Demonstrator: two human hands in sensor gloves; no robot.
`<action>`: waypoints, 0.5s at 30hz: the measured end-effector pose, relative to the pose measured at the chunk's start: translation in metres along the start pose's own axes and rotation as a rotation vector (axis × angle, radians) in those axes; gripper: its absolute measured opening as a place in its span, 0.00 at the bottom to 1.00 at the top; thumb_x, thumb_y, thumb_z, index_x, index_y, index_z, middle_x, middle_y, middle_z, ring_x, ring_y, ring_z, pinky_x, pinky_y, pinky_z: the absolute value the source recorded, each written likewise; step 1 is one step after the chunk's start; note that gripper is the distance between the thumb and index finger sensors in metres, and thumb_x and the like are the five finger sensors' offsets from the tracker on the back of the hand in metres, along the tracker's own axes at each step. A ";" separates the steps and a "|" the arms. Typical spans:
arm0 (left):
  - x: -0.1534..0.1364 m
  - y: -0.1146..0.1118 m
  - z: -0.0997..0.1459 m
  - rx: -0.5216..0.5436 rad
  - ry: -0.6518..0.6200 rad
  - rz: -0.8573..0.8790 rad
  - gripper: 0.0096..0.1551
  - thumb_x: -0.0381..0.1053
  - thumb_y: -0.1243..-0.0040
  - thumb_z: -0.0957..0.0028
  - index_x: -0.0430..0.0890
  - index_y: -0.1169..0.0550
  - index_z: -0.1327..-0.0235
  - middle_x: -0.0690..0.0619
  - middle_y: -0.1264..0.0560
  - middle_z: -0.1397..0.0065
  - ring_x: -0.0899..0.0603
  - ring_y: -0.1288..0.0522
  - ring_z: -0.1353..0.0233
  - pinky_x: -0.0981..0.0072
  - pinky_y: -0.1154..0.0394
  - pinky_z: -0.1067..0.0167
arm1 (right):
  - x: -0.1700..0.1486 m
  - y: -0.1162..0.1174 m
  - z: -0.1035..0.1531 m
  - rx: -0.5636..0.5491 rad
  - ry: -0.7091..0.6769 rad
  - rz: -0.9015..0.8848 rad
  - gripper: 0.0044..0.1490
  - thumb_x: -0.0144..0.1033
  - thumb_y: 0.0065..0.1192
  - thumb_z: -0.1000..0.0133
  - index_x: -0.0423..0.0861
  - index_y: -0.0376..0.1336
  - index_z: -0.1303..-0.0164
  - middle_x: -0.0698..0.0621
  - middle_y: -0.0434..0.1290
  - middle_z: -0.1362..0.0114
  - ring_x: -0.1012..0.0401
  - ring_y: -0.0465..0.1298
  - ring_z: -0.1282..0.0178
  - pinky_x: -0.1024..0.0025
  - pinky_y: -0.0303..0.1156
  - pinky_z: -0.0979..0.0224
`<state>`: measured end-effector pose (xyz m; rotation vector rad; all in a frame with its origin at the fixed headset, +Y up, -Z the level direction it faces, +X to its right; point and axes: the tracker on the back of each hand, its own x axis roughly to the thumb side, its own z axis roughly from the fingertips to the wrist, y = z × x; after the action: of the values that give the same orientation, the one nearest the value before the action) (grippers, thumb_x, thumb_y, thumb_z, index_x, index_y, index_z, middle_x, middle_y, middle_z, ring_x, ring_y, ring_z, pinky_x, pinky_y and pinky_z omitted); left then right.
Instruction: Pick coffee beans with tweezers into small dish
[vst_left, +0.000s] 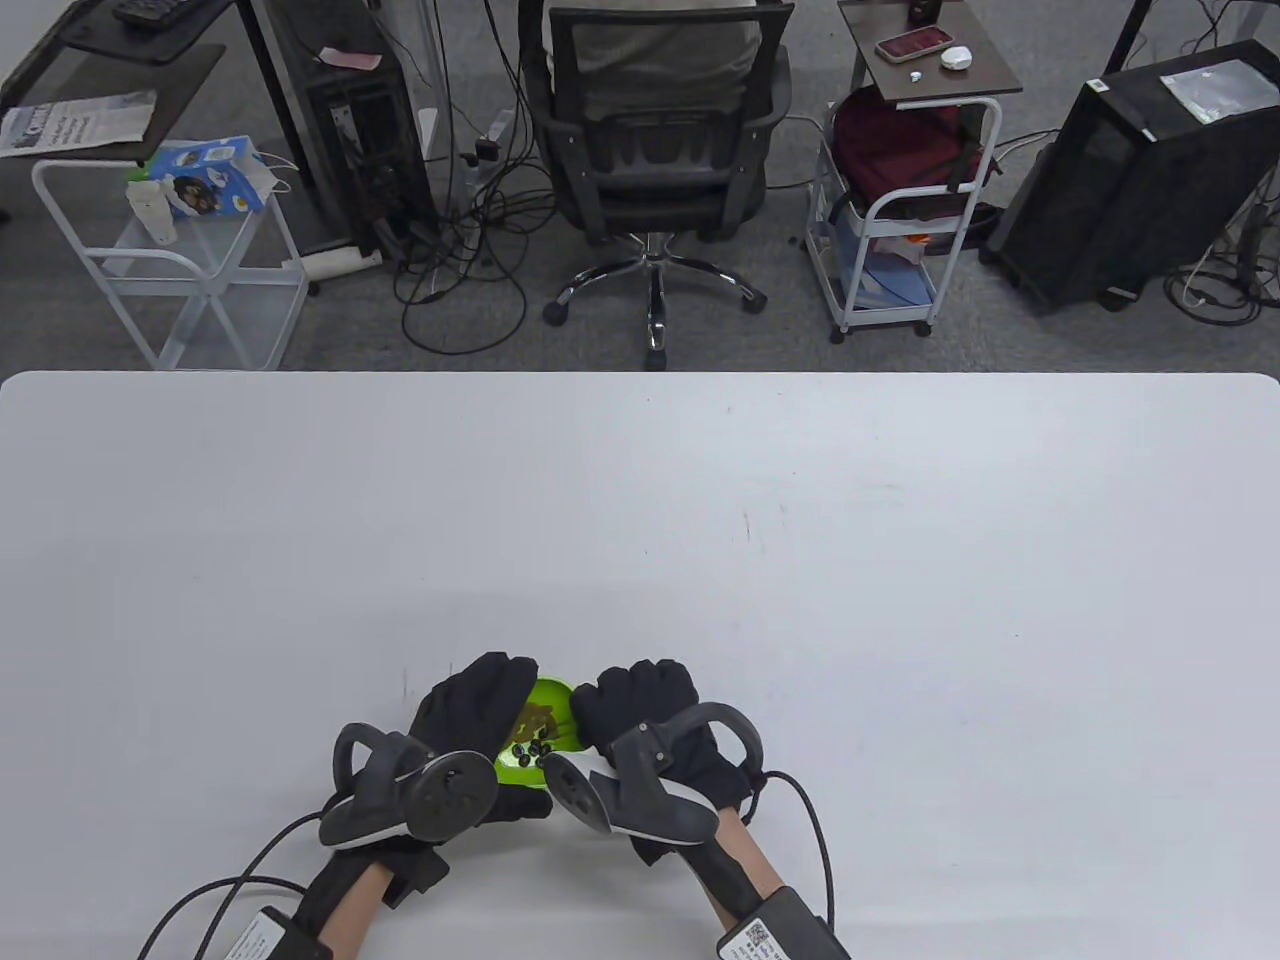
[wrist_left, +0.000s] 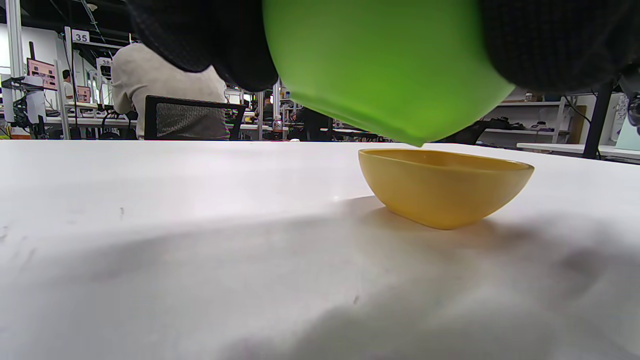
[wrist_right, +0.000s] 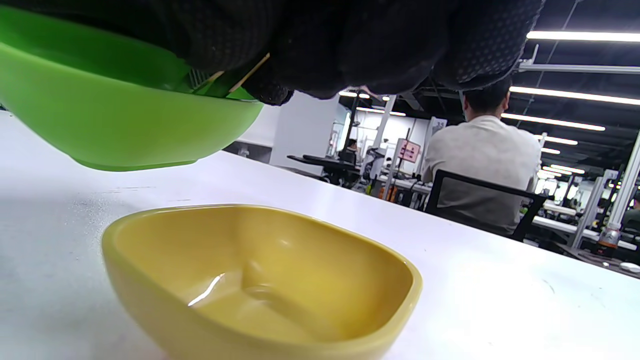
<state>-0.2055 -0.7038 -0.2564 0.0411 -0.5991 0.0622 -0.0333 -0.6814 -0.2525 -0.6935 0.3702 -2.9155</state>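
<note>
A green dish (vst_left: 517, 769) with several dark coffee beans (vst_left: 530, 748) is held between my hands near the table's front edge. My left hand (vst_left: 470, 710) grips its left side, and the fingers (wrist_left: 210, 35) show beside the dish (wrist_left: 385, 65) in the left wrist view. The dish is raised off the table. My right hand (vst_left: 640, 700) holds thin tan tweezers (wrist_right: 248, 72), whose tips reach over the green dish's rim (wrist_right: 115, 125). An empty yellow dish (wrist_right: 260, 280) stands on the table just under the green one; it also shows in the left wrist view (wrist_left: 445, 190). My hands hide it in the table view.
The white table (vst_left: 700, 520) stretches far beyond my hands. Behind its far edge stand an office chair (vst_left: 655, 130), two white carts (vst_left: 190, 260) (vst_left: 900, 230) and a black computer case (vst_left: 1140, 170).
</note>
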 end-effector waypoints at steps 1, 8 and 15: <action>0.000 0.000 0.000 0.000 0.000 0.000 0.71 0.74 0.37 0.63 0.33 0.40 0.13 0.28 0.36 0.14 0.29 0.25 0.23 0.33 0.29 0.26 | 0.000 0.000 0.000 0.006 0.000 -0.001 0.26 0.44 0.55 0.47 0.53 0.67 0.39 0.53 0.76 0.46 0.56 0.77 0.51 0.45 0.70 0.24; 0.001 0.000 0.000 0.003 -0.001 -0.004 0.71 0.74 0.37 0.63 0.33 0.40 0.13 0.28 0.36 0.14 0.29 0.25 0.23 0.33 0.29 0.26 | -0.001 0.000 -0.001 0.033 0.007 -0.006 0.26 0.43 0.53 0.47 0.52 0.67 0.39 0.54 0.75 0.46 0.56 0.76 0.52 0.45 0.70 0.24; 0.000 0.001 0.000 0.009 0.004 -0.001 0.71 0.74 0.37 0.63 0.33 0.40 0.13 0.28 0.36 0.14 0.29 0.25 0.23 0.33 0.28 0.26 | -0.012 -0.007 0.000 0.015 0.032 -0.062 0.25 0.43 0.51 0.47 0.53 0.66 0.40 0.54 0.75 0.46 0.56 0.76 0.52 0.45 0.70 0.24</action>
<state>-0.2055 -0.7033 -0.2559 0.0504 -0.5944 0.0643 -0.0235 -0.6730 -0.2561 -0.6682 0.3354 -2.9876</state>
